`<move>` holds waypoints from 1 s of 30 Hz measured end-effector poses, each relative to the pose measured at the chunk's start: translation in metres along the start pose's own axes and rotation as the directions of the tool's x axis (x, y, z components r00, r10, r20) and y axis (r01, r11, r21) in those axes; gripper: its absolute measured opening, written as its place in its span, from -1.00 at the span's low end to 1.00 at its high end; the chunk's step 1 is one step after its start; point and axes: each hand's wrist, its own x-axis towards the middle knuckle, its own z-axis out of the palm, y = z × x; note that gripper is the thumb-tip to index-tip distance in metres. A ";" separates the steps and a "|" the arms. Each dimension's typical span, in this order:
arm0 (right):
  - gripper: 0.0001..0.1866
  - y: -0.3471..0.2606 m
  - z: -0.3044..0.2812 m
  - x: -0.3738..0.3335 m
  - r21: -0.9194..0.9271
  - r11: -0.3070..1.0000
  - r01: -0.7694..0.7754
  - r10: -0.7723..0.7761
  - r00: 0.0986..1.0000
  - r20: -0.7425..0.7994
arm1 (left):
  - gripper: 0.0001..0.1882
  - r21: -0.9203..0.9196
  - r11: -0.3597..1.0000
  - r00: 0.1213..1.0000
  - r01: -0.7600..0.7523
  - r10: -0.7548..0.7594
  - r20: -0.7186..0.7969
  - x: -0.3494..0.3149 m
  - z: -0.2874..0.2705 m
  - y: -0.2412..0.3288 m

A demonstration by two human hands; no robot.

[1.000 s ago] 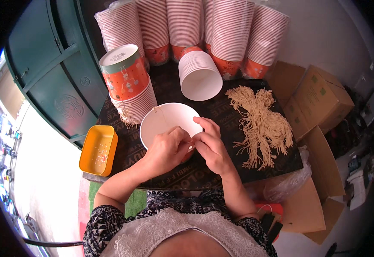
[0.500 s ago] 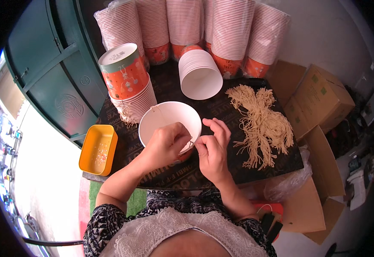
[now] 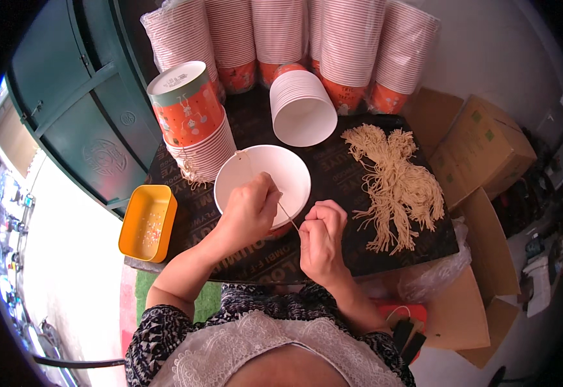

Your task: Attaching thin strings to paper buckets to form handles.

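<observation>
A white-lined paper bucket (image 3: 286, 169) stands in front of me, its mouth facing up. Over its near side, my left hand (image 3: 250, 209) is closed on a thin tan cord (image 3: 288, 215). The cord runs taut to my right hand (image 3: 322, 240), whose fingers are pinched on it just outside the rim, at the lower right. More tan cord shows at the bucket's far left rim. Where the cord meets the near wall is hidden behind my left hand. A bundle of cut tan cords (image 3: 401, 187) lies to the right.
At the left, orange paper buckets (image 3: 188, 119) stand nested upside down beside a yellow tray (image 3: 148, 226) of tiny bits. A nested stack (image 3: 302, 109) lies on its side behind. Wrapped bucket stacks (image 3: 349, 45) line the back; cardboard boxes (image 3: 481, 145) stand right.
My right hand has drawn down and closed, and the cord now stretches between both hands. The bucket has shifted slightly up and right in view; my left hand has risen a little.
</observation>
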 end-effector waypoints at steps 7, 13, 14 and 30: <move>-0.94 0.015 0.005 -0.005 0.208 0.971 -0.115 0.131 0.989 -0.064 | -0.88 0.082 0.997 1.000 -0.010 0.010 0.004 0.006 0.000 0.000; -0.85 -0.002 -0.002 -0.009 0.458 0.695 -0.555 0.526 0.826 0.202 | -0.86 0.016 0.999 0.998 0.047 -0.048 0.044 0.006 -0.004 0.007; -0.91 -0.002 0.003 -0.007 0.440 0.768 -0.465 0.454 0.881 0.137 | -0.86 0.019 0.998 0.997 0.062 -0.062 0.050 0.007 -0.005 0.009; -0.83 -0.009 0.001 0.021 0.378 0.922 -0.087 0.122 0.990 -0.069 | -0.88 0.105 0.951 0.956 -0.292 0.286 0.069 -0.013 -0.007 0.011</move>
